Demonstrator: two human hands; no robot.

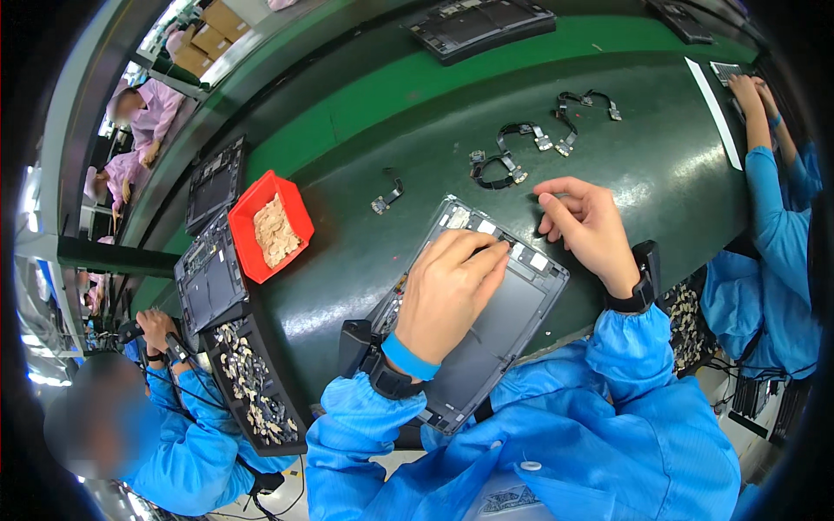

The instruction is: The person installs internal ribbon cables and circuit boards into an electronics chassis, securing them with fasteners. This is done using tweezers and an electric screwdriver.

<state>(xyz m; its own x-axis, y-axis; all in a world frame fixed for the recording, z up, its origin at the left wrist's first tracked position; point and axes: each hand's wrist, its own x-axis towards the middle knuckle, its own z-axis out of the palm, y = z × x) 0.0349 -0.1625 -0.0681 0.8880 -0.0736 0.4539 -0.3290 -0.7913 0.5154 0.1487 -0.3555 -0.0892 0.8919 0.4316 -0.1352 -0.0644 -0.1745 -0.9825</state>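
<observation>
A grey tablet housing (512, 308) lies tilted on the green bench in front of me, with small parts along its far edge. My left hand (443, 291) rests over its left half, fingers bent and pressed together at the far edge; what they pinch is hidden. Just past the housing's far right corner, my right hand (592, 227) hovers with thumb and forefinger close together and the other fingers curled. Anything between them is too small to make out. Beyond the hands lie black flex cables with connectors (499, 169), and a smaller flex cable (387, 198) sits farther left.
A red bin (304, 217) of tan pieces stands at the left, beside other tablet housings (211, 273). A black tray (252, 382) of small parts is nearer. Another housing (482, 26) lies at the far side. Co-workers in blue sleeves (769, 195) flank me.
</observation>
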